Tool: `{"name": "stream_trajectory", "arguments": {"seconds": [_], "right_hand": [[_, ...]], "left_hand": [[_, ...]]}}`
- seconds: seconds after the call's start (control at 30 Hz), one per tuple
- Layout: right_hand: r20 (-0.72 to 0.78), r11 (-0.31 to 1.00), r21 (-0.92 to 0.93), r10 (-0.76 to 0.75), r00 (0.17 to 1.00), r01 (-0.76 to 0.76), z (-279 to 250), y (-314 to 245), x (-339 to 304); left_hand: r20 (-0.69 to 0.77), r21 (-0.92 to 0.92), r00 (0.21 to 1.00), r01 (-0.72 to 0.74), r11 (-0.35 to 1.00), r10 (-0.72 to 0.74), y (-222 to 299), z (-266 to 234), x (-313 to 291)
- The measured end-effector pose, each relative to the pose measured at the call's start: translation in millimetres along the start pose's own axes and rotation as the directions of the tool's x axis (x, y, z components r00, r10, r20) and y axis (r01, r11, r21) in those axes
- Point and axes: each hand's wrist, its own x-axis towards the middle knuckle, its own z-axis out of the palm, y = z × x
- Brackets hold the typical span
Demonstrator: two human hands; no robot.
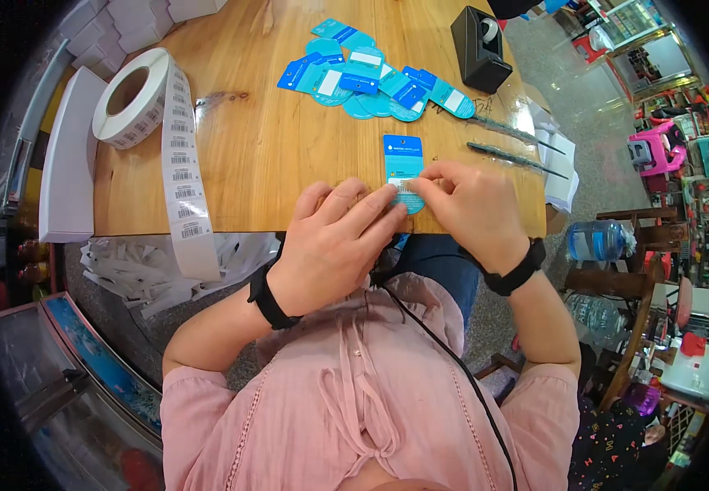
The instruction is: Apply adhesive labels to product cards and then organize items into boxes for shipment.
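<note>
A blue and teal card tag [403, 155] with a rounded lower end lies on the table before me. My left hand [334, 237] rests at its left side, fingers stretched out, the fingertips touching the lower part of the card. My right hand [473, 204] comes in from the other side with thumb and index finger pinched together. A small barcode sticker [402, 186] shows at those fingertips, over the card's white box. How far it is stuck down cannot be made out. Beyond lies a loose pile of similar card tags [363, 69].
A roll of barcode stickers [135, 98] stands at the left, its strip hanging over the wooden table's [264, 147] front edge. Two dark, slim tweezer-like tools [514, 158] lie at the right. A black tape dispenser [481, 53] stands behind them. Backing-paper strips [158, 266] lie below.
</note>
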Motion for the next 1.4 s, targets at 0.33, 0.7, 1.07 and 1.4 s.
{"name": "stream_trajectory", "arguments": {"seconds": [0.33, 0.7, 1.07, 1.4], "right_hand": [[-0.182, 0.973, -0.045, -0.232, 0.955, 0.228, 2.1, 14.2, -30.2], [-0.559, 0.950, 0.218, 0.309, 0.769, -0.224, -17.5, 68.2, -121.8], [-0.622, 0.920, 0.382, 0.325, 0.712, -0.087, 81.2, 291.0, -180.4], [-0.669, 0.777, 0.618, 0.599, 0.440, -0.119, 7.3, 200.1, -150.9]], "left_hand": [[-0.029, 0.006, 1.000, 0.000, 1.000, 0.000, 3.4, -0.1, -2.5], [-0.015, -0.279, 1.000, -0.020, 0.960, 0.017, 32.2, -47.2, 25.4], [0.341, 0.218, 0.893, 0.228, 0.949, -0.293, -46.8, 13.6, 92.0], [0.609, 0.258, 0.727, 0.198, 0.946, -0.318, -43.9, -34.0, 94.0]]}}
